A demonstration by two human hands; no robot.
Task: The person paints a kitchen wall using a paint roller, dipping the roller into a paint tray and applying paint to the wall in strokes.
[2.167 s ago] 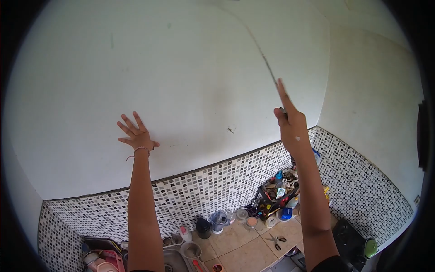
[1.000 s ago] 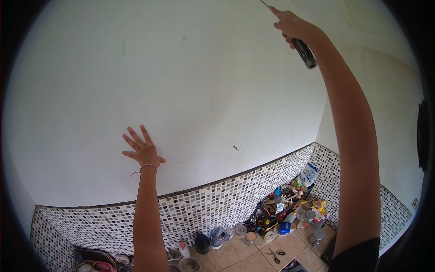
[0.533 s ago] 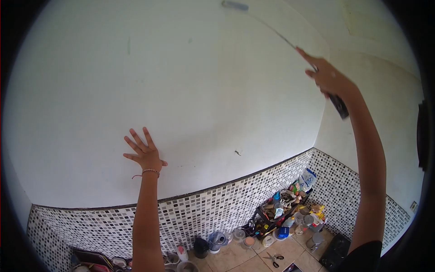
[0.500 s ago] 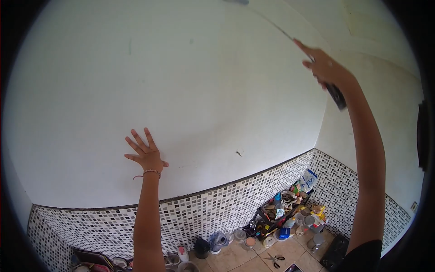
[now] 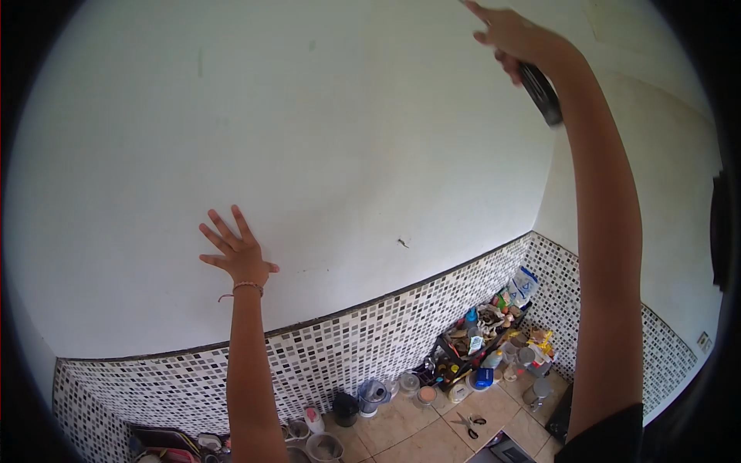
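My left hand (image 5: 238, 258) lies flat on the white wall (image 5: 324, 162), fingers spread, with a thin bracelet at the wrist. It holds nothing. High on the right, my right hand (image 5: 525, 38) is wrapped round a tool with a black handle (image 5: 541, 94), its index finger stretched up along the shaft. The butt of the handle sticks out below the palm. The tool's far end is beyond the top edge of the view, so its exact kind does not show. Faint greenish marks and a small chipped spot (image 5: 403, 243) show on the wall.
Mosaic tiles (image 5: 370, 320) cover the lower wall. On the tiled counter (image 5: 413, 444) below stand a blender jug (image 5: 373, 395), several jars, a crowded dark rack (image 5: 455, 363) and scissors (image 5: 472, 424). A dark object (image 5: 720, 231) hangs on the right wall.
My right hand has moved up and left with the tool, whose thin rod and greyish head have left the view. My left hand stays on the wall; the view has shifted slightly.
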